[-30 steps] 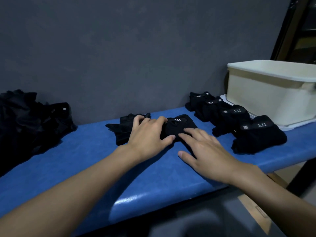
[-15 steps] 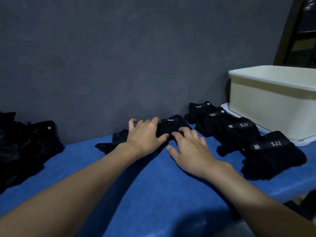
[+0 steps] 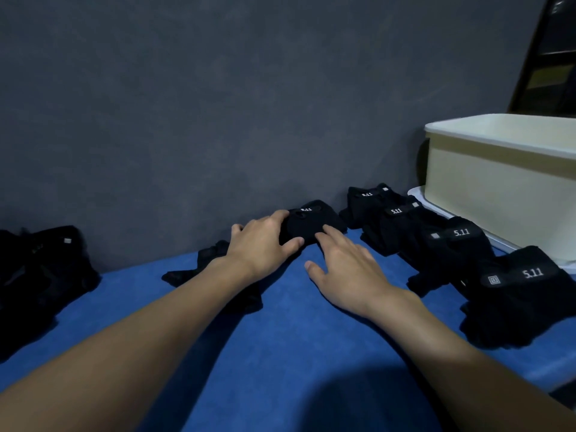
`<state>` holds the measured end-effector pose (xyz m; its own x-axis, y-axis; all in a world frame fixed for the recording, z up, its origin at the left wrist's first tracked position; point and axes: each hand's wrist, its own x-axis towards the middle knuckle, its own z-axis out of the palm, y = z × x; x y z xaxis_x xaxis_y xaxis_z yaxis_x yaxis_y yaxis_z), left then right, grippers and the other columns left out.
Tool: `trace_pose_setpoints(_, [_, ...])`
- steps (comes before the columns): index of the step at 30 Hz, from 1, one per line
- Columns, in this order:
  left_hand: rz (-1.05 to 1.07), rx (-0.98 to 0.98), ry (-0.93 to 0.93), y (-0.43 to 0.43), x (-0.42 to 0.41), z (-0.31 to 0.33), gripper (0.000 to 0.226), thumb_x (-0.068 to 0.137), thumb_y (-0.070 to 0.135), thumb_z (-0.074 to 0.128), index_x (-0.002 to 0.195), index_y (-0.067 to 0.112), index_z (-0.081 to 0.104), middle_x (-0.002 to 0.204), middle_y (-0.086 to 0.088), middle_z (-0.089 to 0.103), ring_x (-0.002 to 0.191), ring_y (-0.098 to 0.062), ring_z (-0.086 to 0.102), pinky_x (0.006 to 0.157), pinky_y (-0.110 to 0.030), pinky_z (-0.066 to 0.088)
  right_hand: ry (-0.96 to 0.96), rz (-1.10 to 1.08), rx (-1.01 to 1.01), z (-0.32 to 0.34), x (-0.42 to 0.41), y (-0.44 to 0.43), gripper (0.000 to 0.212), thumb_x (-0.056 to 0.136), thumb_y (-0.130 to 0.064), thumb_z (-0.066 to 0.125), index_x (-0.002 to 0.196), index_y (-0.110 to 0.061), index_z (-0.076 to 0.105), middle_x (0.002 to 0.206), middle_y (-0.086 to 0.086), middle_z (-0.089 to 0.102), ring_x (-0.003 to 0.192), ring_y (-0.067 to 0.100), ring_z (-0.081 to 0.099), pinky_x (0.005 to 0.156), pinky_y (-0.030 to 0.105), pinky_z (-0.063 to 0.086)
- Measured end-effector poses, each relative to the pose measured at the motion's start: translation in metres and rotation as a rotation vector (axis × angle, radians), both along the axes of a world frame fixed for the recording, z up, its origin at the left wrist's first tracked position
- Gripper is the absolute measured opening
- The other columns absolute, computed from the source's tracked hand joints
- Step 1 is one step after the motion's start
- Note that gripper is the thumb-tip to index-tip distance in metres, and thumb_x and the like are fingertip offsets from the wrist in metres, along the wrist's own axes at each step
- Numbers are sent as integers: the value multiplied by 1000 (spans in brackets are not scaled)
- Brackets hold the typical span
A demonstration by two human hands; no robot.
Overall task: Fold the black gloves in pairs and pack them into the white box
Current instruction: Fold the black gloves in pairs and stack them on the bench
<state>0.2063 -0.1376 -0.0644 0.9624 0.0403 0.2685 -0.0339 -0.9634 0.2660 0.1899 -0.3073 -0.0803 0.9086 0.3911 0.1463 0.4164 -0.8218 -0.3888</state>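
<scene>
While left hand [image 3: 261, 244] grips soft folded black gloves [image 3: 314, 222], right hand [image 3: 349, 269] flat

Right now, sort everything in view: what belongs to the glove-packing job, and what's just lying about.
Job: half-folded glove pair gripped by the left hand, touched by the right hand; four folded pairs in a row; loose glove pile at far left; white box.
Lying about: white flat piece under the box, perhaps its lid; dark frame behind the box.
</scene>
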Motion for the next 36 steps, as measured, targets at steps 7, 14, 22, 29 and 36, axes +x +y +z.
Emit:
trace_pose_setpoints(7, [-9,-61,21,4,5,0,66,93,58,55,150,30,36,142,2,55,135,-20,46,112,-55,26,37,-38,11,1,4,0,68,97,-49,44,151,-15,25,162,-2,8,144,25,26,117,38,26])
trace_pose_setpoints(14, [7,-97,42,3,5,3,67,91,59,57,149,31,36,142,4,55,134,-20,47,111,-56,28,38,-22,6,-1,6,-1,67,98,-49,42,153,-17,21,164,-1,2,148,21,16,120,37,18])
trace_pose_setpoints(22, [2,-119,-3,12,-18,15,57,93,56,57,143,32,43,125,5,59,121,-17,53,106,-50,33,-46,-11,61,0,-2,0,61,99,-42,43,152,-18,26,163,0,9,149,17,12,120,40,18])
trace_pose_setpoints(29, [2,-136,-121,58,-83,28,32,94,42,61,122,25,62,115,8,64,113,-15,58,102,-45,43,-137,170,148,8,-32,19,42,98,-36,47,137,-21,47,143,-8,40,132,11,38,110,34,28])
trace_pose_setpoints(36, [16,-88,52,100,-148,7,53,83,61,55,127,31,61,125,18,61,114,-7,59,101,-36,46,-15,373,226,3,-61,52,45,98,-40,49,140,-23,48,146,-10,45,138,7,35,115,31,28])
